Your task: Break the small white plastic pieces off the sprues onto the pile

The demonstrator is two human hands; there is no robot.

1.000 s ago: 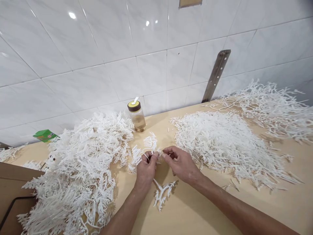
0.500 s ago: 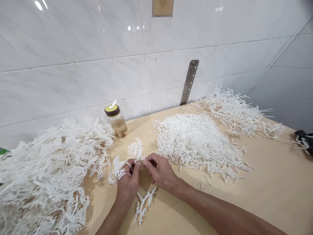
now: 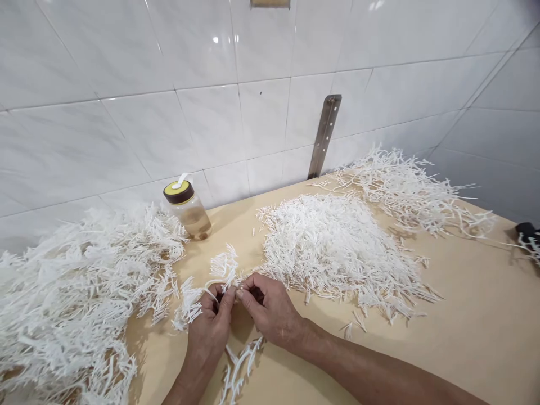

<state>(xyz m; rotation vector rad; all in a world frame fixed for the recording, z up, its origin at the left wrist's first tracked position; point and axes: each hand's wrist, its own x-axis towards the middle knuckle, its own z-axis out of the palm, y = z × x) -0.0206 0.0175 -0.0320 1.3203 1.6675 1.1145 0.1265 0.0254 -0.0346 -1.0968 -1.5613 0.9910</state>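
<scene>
Pinched in my left hand (image 3: pixel 213 320) is a white branched plastic sprig (image 3: pixel 225 264), whose comb-like tufts stick out above and to the left of the fingers. My right hand (image 3: pixel 270 309) meets it fingertip to fingertip, thumb and forefinger closed at the sprig; the exact point of grip is too small to make out. Below the hands, a barer white plastic stem (image 3: pixel 240 371) with short side twigs shows against the table; its upper end is hidden by the hands. Just right of my right hand lies a heap of short white plastic pieces (image 3: pixel 333 242).
A large pile of tufted white sprigs (image 3: pixel 71 298) covers the table's left side. Long bare white stems (image 3: pixel 413 191) lie at the back right. A bottle with a yellow and brown lid (image 3: pixel 189 214) stands near the tiled wall. A metal bracket (image 3: pixel 324 135) rises behind the table (image 3: pixel 472 315).
The camera view has tilted down and shifted slightly, so the hands and bottle appear a little further left. Both hands keep nearly the same pinch on the sprig.
</scene>
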